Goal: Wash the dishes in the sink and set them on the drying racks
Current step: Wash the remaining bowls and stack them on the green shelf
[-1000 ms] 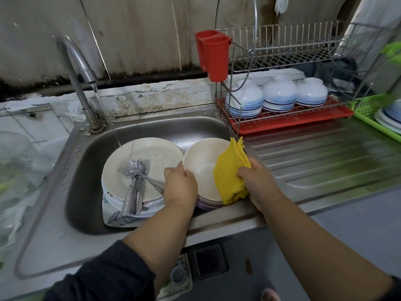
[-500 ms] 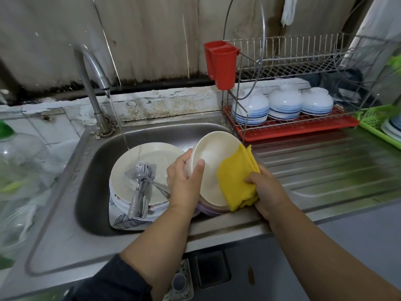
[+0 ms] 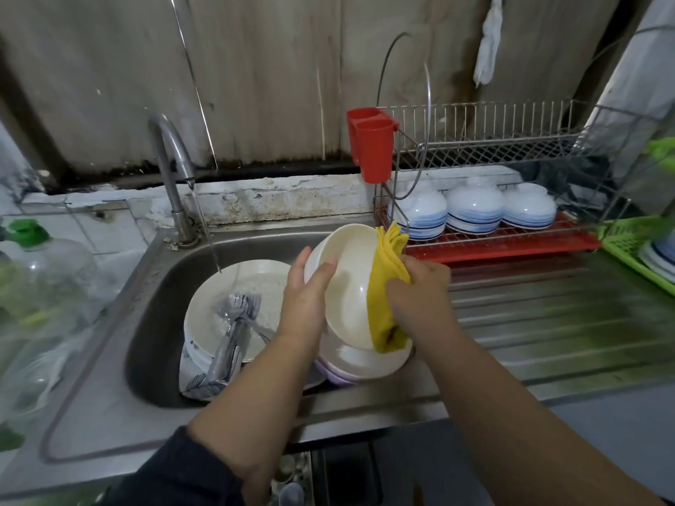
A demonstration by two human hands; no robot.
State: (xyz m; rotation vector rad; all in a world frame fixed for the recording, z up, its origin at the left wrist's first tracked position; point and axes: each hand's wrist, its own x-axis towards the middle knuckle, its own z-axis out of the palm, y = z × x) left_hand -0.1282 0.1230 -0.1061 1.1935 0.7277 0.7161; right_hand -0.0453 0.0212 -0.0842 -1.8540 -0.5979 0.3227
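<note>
The left hand (image 3: pixel 305 304) grips a cream bowl (image 3: pixel 347 286), tilted over the sink (image 3: pixel 153 323); the right hand (image 3: pixel 420 290) clutches a yellow cloth (image 3: pixel 387 294) against its rim. Beyond the right hand, three bowls (image 3: pixel 475 210) dry racked — left of the hands, plates (image 3: pixel 226 312) and forks (image 3: pixel 233 323) wait unwashed.

You hold cream bowl (image 3: pixel 347 286), yellow cloth (image 3: pixel 387 286). Racked bowls (image 3: pixel 475 210) white, blue-striped. Red cup holder (image 3: pixel 372 147), red tray (image 3: pixel 511 246), green basket (image 3: pixel 628 242).
</note>
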